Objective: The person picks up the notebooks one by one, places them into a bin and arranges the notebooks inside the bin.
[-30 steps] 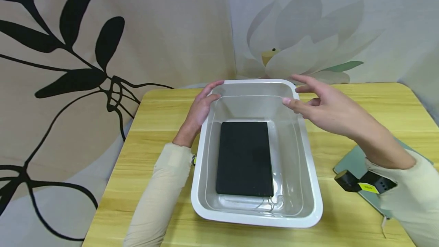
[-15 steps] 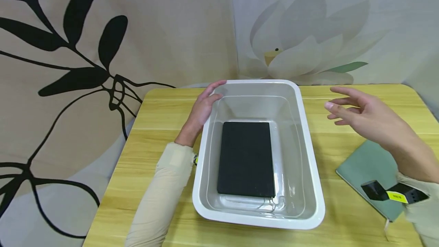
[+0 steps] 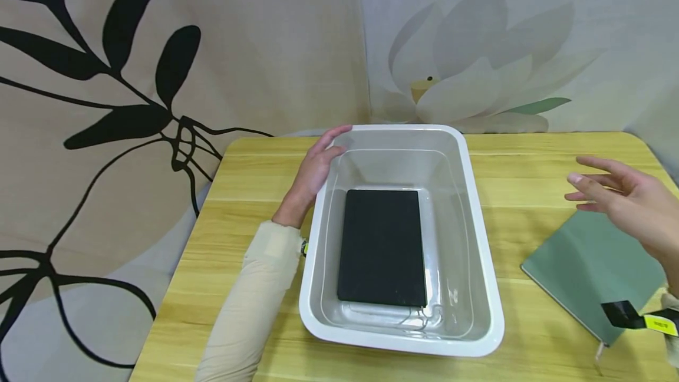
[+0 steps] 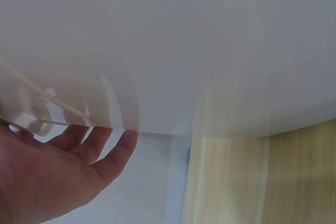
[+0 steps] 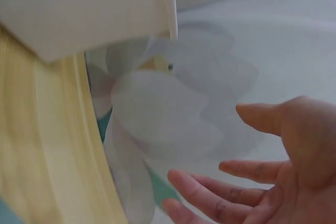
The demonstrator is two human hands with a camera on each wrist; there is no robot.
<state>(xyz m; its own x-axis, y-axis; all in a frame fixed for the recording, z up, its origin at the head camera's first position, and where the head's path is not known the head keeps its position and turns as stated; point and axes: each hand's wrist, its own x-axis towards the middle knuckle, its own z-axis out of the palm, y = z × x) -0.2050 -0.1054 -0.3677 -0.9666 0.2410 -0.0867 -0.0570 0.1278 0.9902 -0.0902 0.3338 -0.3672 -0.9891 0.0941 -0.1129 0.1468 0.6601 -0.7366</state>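
- The tabletop (image 3: pixel 254 193) spreads from the near edge of view, yellow wood with darker grain running crosswise; soft shadows lie along the right side of the tub and under the right arm.
- Nearest on the left, a cream sleeve (image 3: pixel 249 305) crosses the tabletop; on the right, a black wrist device (image 3: pixel 623 314) with a yellow label shows beside the near corner of the green notebook (image 3: pixel 589 270).
- The green notebook lies at an angle on the right of the tabletop, a pale ribbon trailing from its near corner.
- The tub (image 3: pixel 403 343), pale grey with a glossy inside and a white rim, stands on the middle of the tabletop. A flat black item (image 3: pixel 382 246) lies on its floor, left of centre.
- The right hand (image 3: pixel 628 196) is released, fingers extended and spread, above the far part of the green notebook.
- The left hand (image 3: pixel 313 173) grips the tub's rim at the far left corner, thumb inside, fingers outside.
- Farther off, the tabletop ends in rounded corners.
- Behind, two pale backdrop surfaces meet at a vertical line: on the left, a black leafy branch (image 3: pixel 127 125); on the right, a faint white flower (image 3: pixel 483 46) with one green leaf.
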